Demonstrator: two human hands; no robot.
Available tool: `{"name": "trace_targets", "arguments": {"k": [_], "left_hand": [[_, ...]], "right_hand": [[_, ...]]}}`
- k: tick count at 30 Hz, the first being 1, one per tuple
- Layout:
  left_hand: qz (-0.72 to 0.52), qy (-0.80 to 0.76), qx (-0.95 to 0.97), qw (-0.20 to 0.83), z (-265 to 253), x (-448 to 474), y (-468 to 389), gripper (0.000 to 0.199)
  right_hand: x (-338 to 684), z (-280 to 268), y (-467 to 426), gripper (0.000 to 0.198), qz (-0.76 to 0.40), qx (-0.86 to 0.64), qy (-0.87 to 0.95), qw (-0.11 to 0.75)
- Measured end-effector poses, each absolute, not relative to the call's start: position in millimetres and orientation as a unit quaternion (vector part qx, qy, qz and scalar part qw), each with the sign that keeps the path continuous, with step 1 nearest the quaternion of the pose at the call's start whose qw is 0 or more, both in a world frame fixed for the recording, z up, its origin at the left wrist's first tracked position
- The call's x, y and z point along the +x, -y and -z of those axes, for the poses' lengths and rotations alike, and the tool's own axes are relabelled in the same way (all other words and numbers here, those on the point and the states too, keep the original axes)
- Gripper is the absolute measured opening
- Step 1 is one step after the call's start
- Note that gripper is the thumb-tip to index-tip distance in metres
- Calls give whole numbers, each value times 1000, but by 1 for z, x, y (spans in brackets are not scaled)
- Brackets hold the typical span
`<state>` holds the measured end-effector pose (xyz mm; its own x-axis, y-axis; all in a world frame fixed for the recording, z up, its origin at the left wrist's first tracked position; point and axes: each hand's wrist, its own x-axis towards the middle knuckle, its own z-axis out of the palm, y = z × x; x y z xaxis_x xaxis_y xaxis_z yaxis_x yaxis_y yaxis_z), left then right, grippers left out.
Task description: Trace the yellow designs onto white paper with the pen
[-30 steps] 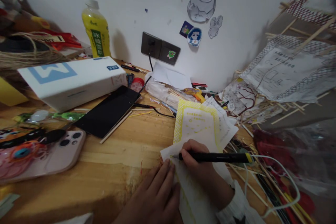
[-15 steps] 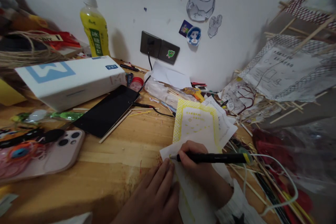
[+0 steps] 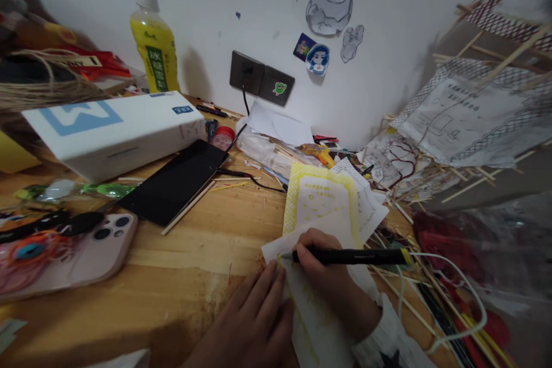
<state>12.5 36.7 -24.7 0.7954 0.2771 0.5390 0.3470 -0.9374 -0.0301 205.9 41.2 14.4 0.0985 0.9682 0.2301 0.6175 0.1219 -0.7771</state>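
Note:
A black marker pen (image 3: pixel 357 256) with a yellow end is gripped in my right hand (image 3: pixel 323 264). Its tip meets a white sheet of paper (image 3: pixel 310 310) close to the upper left corner, where a small yellow mark shows. My left hand (image 3: pixel 254 316) lies flat, fingers stretched out, with the fingertips on the left edge of that sheet. Under the sheet's upper part is another paper (image 3: pixel 321 192) with a yellow patterned border and yellow marks inside. Further yellow lines run along the lower part of the white sheet.
Left of the papers lie a black tablet (image 3: pixel 175 181), a pink phone (image 3: pixel 103 253) and a white box (image 3: pixel 116 135). A yellow drink bottle (image 3: pixel 155 49) stands behind. A yellow glue gun (image 3: pixel 319 153) lies at the back; thin sticks and a stick frame with paper (image 3: pixel 470 115) crowd the right.
The marker has shifted very slightly, its tip staying near the sheet's corner. My left hand rests in the same place.

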Motion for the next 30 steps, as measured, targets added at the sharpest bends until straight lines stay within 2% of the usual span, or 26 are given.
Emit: {"name": "trace_targets", "arguments": {"k": [8, 21, 30], "left_hand": [[278, 168, -944, 55, 24, 12, -35, 29], [243, 128, -958, 76, 15, 7, -42, 29], [248, 141, -957, 55, 22, 8, -40, 30]], "right_hand": [[204, -16, -42, 23, -200, -620, 656, 382], [205, -12, -43, 24, -172, -622, 648, 405], [205, -14, -42, 23, -208, -609, 648, 408]]}}
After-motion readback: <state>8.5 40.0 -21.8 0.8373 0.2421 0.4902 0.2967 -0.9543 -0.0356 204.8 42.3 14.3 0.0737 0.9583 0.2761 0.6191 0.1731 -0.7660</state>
